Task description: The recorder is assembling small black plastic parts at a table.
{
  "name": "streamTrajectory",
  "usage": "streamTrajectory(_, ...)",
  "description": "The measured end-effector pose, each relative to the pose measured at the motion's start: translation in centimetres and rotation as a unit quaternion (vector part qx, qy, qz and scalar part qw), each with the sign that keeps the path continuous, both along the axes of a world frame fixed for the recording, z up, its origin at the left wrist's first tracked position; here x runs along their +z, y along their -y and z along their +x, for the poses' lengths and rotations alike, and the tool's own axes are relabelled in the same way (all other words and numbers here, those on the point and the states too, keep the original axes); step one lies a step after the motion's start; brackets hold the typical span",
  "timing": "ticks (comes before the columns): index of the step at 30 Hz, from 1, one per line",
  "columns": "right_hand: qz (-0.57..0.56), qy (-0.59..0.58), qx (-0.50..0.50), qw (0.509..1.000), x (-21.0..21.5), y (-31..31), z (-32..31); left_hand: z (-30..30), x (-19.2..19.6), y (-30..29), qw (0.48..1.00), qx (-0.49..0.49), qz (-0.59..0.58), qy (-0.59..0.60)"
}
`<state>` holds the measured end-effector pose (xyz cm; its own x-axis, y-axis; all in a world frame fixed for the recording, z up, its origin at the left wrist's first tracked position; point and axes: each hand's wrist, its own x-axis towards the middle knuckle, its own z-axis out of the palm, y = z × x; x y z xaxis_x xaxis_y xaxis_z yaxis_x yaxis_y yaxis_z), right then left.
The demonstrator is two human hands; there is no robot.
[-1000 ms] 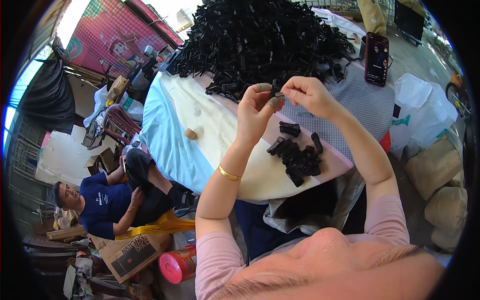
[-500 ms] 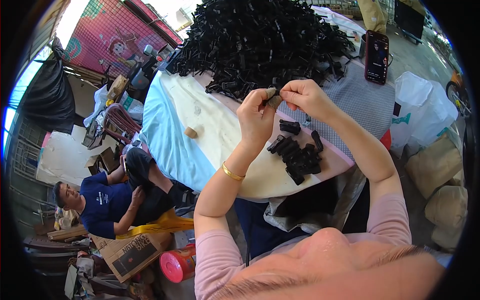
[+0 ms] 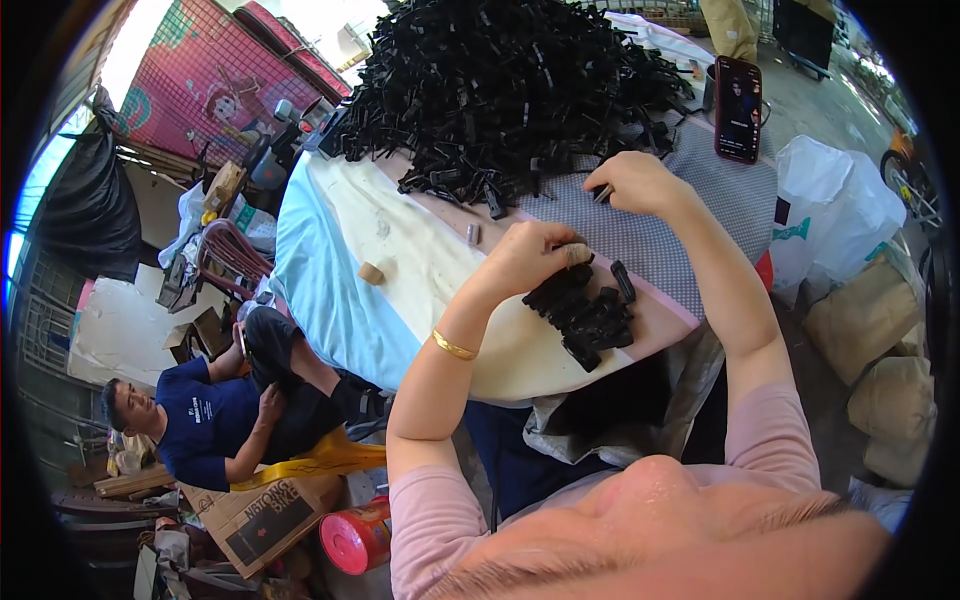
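While curled left hand (image 3: 528, 256) partly covers black parts (image 3: 597, 320), hold unclear; right hand (image 3: 643, 186) pinches small half-hidden piece (image 3: 602, 193).

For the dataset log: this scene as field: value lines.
Left hand: at upper edge of small black-part cluster; grip unclear
Right hand: fingertips at a small piece over grey cloth; grip unclear
Large pile: black parts, beyond both hands
Phone: lit, right of the pile
Tan roll: on cream cloth, left of the left hand
Other person: seated at left
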<state>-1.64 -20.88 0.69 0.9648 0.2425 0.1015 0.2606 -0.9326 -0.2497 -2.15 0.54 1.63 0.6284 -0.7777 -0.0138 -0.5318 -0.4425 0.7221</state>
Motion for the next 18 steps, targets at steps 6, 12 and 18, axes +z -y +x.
streamTrajectory(6,0.173,0.133,0.024,0.976,0.9,-1.5,-0.4,0.7,-1.3,0.1,0.965,0.107,-0.193,0.142)
streamTrajectory(12,0.464,0.031,0.092,0.88,1.2,-4.4,-1.2,0.5,-0.6,0.1,0.95,0.089,-0.23,0.193)
streamTrajectory(18,0.574,-0.043,0.084,0.813,1.1,-5.4,-1.4,0.3,-1.0,0.4,0.909,0.072,-0.409,-0.013)
